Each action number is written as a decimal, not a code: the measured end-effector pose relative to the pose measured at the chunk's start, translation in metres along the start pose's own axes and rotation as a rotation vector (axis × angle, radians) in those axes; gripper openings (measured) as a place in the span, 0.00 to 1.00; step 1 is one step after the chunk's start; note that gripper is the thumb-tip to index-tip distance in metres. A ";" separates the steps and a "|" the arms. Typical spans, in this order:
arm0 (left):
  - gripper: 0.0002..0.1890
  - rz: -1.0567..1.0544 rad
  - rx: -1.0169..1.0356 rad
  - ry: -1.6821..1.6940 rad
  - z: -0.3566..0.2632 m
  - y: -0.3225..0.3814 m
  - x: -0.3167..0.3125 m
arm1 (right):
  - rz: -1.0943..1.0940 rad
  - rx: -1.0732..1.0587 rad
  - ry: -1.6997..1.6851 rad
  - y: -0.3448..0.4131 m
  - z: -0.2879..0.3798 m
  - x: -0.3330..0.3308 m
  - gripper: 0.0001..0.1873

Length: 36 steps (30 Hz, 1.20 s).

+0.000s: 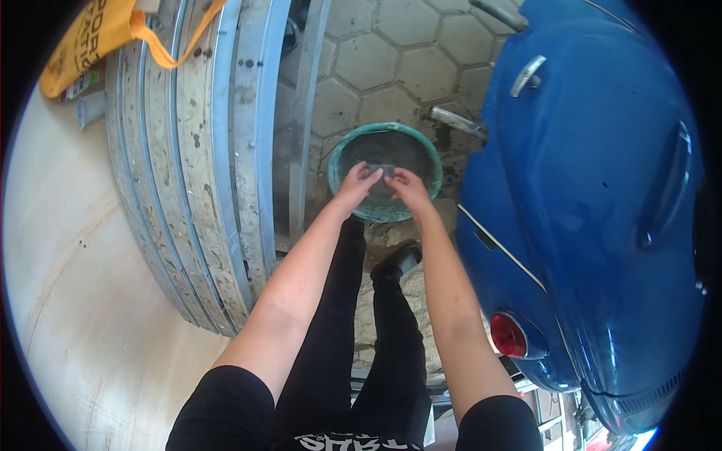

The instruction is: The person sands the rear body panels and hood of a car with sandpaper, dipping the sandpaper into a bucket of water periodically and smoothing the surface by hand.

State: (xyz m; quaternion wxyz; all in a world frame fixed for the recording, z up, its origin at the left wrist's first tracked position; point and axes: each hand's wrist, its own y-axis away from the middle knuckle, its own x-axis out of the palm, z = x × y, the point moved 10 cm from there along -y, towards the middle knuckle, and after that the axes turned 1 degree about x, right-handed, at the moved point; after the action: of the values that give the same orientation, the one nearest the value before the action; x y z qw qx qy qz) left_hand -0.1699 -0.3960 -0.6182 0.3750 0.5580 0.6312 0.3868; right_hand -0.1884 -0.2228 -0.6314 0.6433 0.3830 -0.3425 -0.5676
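Over a green plastic bucket (436, 163) of murky grey water, my left hand (357, 185) and my right hand (408, 189) meet. Between the fingertips of both hands is a small flat grey piece (382, 168), perhaps sandpaper; its exact kind is hard to make out. Both thumbs press on its near side. The bucket's thin wire handle (333, 149) hangs at its left rim.
On the right stands a blue car body (581, 163) with a red tail lamp (508, 335) and a bumper bracket (458, 121) jutting towards the bucket. Paint-spotted metal planks (197, 141) line the left, with an orange bag (93, 42) on top. Hexagonal paving (389, 62) lies beyond.
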 end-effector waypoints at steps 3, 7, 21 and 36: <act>0.25 0.342 -0.061 0.006 -0.016 0.013 0.028 | 0.172 0.078 -0.145 0.032 0.013 0.001 0.25; 0.18 0.276 -0.055 -0.139 -0.034 0.014 0.024 | 0.069 0.023 -0.206 0.056 0.032 -0.011 0.28; 0.30 0.131 -0.137 -0.037 -0.024 0.026 -0.003 | -0.457 -0.664 0.594 0.102 0.115 -0.021 0.14; 0.31 0.284 -0.042 -0.096 -0.075 0.075 0.019 | -0.482 -0.345 0.333 0.133 0.110 -0.058 0.12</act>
State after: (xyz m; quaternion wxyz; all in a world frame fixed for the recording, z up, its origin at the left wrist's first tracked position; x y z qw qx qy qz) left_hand -0.2083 -0.3769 -0.5200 0.3579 0.6515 0.5190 0.4221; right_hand -0.2301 -0.1680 -0.4626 0.5932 0.4261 -0.0313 -0.6824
